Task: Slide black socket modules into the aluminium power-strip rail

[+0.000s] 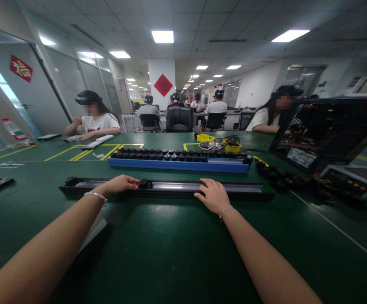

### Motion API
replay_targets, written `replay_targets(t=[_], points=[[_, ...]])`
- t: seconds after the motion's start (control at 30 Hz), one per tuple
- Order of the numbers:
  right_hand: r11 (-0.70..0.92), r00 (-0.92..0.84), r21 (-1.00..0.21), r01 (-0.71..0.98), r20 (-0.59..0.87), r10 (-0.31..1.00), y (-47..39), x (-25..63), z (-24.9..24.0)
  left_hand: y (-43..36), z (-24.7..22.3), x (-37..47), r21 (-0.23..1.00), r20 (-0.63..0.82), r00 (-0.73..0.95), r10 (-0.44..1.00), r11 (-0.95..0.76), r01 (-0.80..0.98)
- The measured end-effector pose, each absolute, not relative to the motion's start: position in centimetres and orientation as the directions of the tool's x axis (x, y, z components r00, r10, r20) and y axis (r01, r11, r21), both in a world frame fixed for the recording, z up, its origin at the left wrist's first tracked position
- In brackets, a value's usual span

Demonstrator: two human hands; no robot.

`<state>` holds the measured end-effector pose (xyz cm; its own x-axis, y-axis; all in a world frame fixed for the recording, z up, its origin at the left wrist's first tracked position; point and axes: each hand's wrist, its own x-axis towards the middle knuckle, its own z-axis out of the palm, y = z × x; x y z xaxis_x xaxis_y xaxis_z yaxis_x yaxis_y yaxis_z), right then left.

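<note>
Both hands sit on the black rail lying across the green table before me, my left hand pinching a small black knob seated in it, my right hand pressing flat, fingers spread, seemingly steadying it, while beyond, a blue rail holds a row of knobs.

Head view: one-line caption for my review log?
Left hand touches a black part on the long rail; right hand rests on it.
</note>
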<state>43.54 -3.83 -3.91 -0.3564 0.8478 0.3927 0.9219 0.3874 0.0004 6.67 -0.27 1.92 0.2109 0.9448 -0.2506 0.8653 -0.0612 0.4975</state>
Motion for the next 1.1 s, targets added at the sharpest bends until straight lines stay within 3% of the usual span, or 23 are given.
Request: replay_targets(t=[1.1], points=[[0.390, -0.360, 0.002, 0.921, 0.386, 0.849, -3.84, 43.65, -3.92, 0.50, 1.25, 6.87, 0.584, -0.302, 0.319, 0.898, -0.090, 0.807]])
